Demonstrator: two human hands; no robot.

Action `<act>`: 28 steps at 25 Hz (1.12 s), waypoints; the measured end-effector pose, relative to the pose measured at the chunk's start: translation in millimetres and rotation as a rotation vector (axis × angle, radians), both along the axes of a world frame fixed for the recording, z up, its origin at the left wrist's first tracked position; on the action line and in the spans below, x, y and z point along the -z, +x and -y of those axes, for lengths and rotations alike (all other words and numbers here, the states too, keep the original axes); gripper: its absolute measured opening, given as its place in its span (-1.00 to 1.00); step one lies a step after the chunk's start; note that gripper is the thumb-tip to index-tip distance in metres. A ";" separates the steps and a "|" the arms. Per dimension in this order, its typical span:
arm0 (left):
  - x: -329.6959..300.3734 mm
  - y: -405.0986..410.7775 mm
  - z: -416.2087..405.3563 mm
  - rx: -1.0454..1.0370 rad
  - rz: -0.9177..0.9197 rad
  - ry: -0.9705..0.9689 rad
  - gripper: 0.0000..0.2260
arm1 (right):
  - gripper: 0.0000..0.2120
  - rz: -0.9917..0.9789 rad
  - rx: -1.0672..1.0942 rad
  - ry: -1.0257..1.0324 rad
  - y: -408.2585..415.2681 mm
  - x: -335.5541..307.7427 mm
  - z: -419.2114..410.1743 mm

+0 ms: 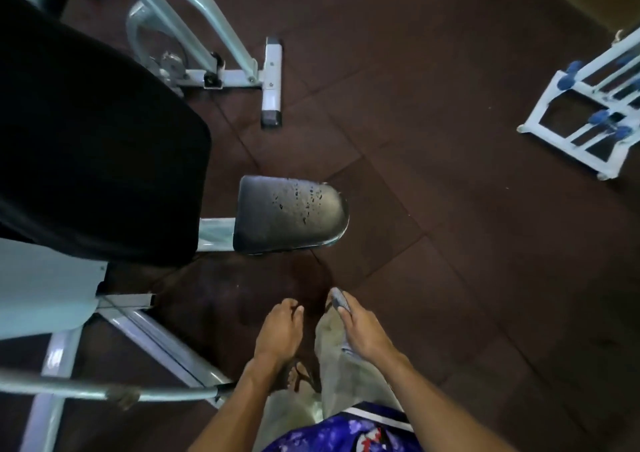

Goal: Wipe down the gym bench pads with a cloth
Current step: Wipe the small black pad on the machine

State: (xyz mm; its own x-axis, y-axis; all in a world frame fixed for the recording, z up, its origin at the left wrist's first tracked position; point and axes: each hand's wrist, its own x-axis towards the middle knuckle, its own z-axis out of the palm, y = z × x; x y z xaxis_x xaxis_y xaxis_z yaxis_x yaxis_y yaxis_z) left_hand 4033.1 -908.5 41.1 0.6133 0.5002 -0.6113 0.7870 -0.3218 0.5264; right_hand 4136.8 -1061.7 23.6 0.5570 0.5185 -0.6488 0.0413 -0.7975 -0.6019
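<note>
The small black seat pad (291, 214) lies in the middle of the view with wet droplets on its top. The large black back pad (93, 147) fills the left side, tilted up on the pale metal bench frame (214, 233). My right hand (362, 330) is below the seat pad, shut on a pale cloth (332, 351) that hangs down from it; a grey end (337, 299) sticks out past the fingers. My left hand (280, 330) is beside it, fingertips bunched together, with nothing visible in it. Both hands are clear of the pads.
Dark rubber floor tiles (450, 209) spread to the right. The bench's legs (166, 347) and a curved bar (69, 387) run across the lower left. Another machine's foot (272, 81) stands behind the seat. A white rack with blue dumbbells (588, 116) stands at the right. My sandalled foot (301, 379) is below the hands.
</note>
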 end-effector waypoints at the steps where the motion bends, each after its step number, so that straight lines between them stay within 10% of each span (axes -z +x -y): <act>1: 7.9 16.6 -10.0 -0.008 -0.006 0.011 -0.68 | -0.55 -0.011 0.000 0.012 18.3 7.0 -12.7; 18: 237.5 166.7 -213.3 0.247 0.192 0.611 -0.56 | -0.47 0.206 0.099 0.233 196.4 193.1 -209.7; 22: 277.9 159.4 -230.5 0.304 0.152 0.659 -0.45 | -0.42 0.644 -0.121 -0.052 165.2 248.7 -227.5; 28: 285.7 156.2 -232.0 0.322 0.126 0.708 -0.42 | -0.41 0.720 -0.347 -0.232 136.9 242.6 -166.2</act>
